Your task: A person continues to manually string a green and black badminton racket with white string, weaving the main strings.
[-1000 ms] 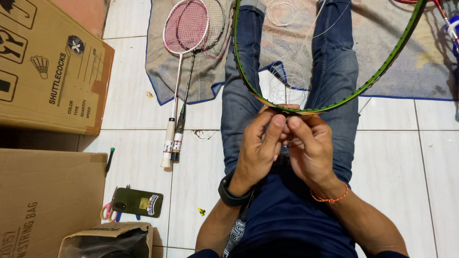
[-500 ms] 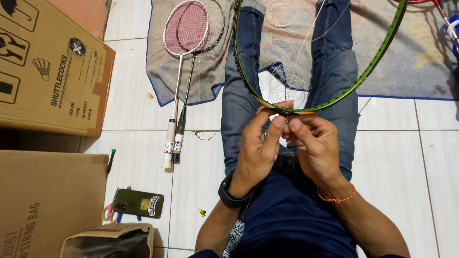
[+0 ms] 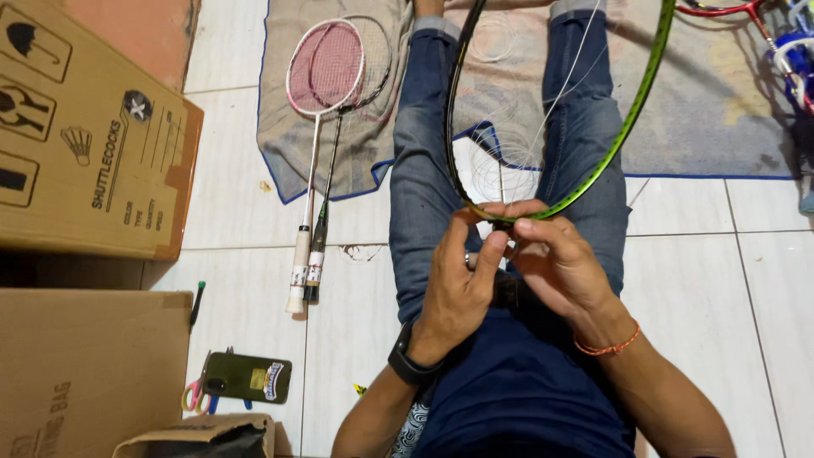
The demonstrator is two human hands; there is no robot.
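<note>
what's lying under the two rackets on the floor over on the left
Their heads, the pink strung racket and the dark racket, rest on a grey cloth; the handles lie on white floor tiles. Whatever the cloth covers is hidden.

Place: informal racket-stringing workspace on a white tiled floor (image 3: 254,212).
Evidence: strung pink-framed badminton racket (image 3: 325,68) on a grey cloth mat (image 3: 729,110); brown cardboard shuttlecock carton (image 3: 93,136); loose white string coils (image 3: 500,161).

We count two strung rackets (image 3: 326,76) on the rug, one green unstrung frame (image 3: 593,182), two large cardboard boxes (image 3: 85,144), one phone (image 3: 246,377), and one pair of scissors (image 3: 195,397).
</note>
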